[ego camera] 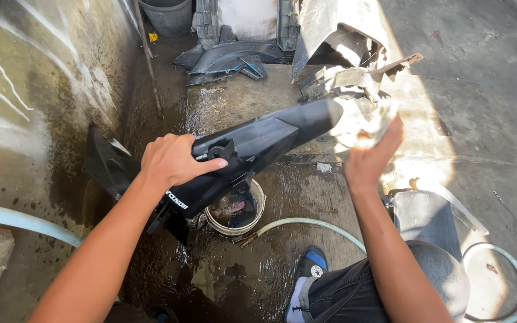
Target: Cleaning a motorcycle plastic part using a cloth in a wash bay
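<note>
Overhead, left hand (172,160) grips black panel (258,149); right hand (369,157) wipes its tip.

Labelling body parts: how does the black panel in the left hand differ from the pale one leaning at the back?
The black fairing panel is glossy, intact and held off the ground by the left hand. The pale fairing panel is dull, cracked at its lower edge and rests on the wet concrete floor. Both are moulded plastic body panels.

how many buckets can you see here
2. A small white bucket stands on the wet floor just below the black panel that the left hand holds; a dark bucket stands at the top by the wall. Others may be hidden.
</note>
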